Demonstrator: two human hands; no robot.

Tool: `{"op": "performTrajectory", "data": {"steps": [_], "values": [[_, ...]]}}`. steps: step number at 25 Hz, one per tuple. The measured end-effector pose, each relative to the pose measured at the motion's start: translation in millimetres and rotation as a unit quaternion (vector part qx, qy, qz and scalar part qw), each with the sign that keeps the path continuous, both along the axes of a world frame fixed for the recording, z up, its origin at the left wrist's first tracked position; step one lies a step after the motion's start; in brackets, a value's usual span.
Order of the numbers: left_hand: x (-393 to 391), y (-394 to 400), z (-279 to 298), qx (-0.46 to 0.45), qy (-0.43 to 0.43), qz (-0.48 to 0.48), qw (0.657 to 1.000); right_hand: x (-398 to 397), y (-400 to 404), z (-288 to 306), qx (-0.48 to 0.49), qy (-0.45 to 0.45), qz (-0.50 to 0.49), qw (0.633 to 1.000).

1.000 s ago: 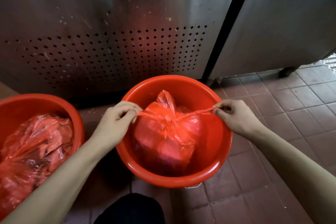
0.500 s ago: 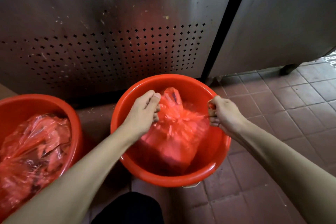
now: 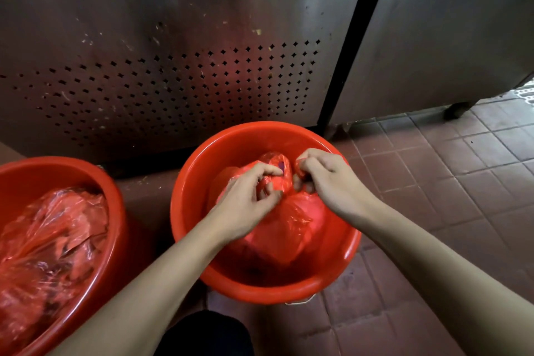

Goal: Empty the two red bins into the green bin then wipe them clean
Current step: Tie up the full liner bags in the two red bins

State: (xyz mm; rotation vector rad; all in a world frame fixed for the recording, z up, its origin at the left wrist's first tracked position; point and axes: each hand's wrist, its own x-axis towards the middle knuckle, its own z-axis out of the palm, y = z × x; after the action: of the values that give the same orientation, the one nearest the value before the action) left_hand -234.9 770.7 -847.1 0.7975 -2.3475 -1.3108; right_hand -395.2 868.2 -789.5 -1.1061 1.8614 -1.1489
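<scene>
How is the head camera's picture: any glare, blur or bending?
Head view: dim, red glow on the steel panel above the right bin; panel edges bend from the wide lens; both hands, left and right, look sharp on the bag; soft glare on the left bin's plastic.

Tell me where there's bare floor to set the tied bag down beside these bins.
Best patch: the tiled floor right of the middle red bin, below the steel cabinet. The strip between that bin and the left red bin is narrow. Both hands, left hand and right hand, crowd the red bag.
</scene>
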Motion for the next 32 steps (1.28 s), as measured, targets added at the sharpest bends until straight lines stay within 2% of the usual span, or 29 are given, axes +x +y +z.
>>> {"op": "performTrajectory", "data": {"steps": [4,9,11,13,14,21,25,28,29,32], "values": [[-6.4,11.4,-6.4,-0.008,-0.023,-0.031,0.999,3.4,-0.8,2.9,-0.029,-0.001,0.034,0.999],[-19.8,15.2,-11.3,-0.053,-0.049,0.016,0.997,3.0,-5.8,-5.9,-0.025,-0.016,0.038,0.999],[-19.0,14.4,-14.4,-0.046,-0.05,0.019,0.998,-0.5,-3.6,-15.1,-0.002,0.045,0.032,0.998],[-16.9,16.5,-14.2,-0.024,-0.045,0.028,0.998,-2.0,1.5,-26.8,0.037,0.158,0.076,0.984],[-16.2,17.3,-13.9,-0.016,-0.041,0.035,0.998,-1.4,4.2,-30.7,0.054,0.183,0.098,0.977],[-16.0,17.3,-10.0,-0.016,0.008,0.102,0.995,-2.1,1.4,-32.2,0.056,0.177,0.042,0.982],[-14.1,14.2,-13.1,-0.074,-0.005,0.184,0.98,-4.9,2.7,-21.9,0.117,0.239,0.075,0.961],[-15.3,17.5,-13.4,-0.041,-0.008,0.198,0.979,-5.4,3.5,-20.6,0.119,0.293,0.108,0.942],[-15.8,17.6,-12.5,-0.024,-0.004,0.197,0.98,-5.1,4.4,-22.2,0.108,0.286,0.109,0.946],[-15.8,16.6,-6.6,-0.017,0.006,0.194,0.981,0.6,7.2,-27.0,0.046,0.159,0.101,0.981]]}}
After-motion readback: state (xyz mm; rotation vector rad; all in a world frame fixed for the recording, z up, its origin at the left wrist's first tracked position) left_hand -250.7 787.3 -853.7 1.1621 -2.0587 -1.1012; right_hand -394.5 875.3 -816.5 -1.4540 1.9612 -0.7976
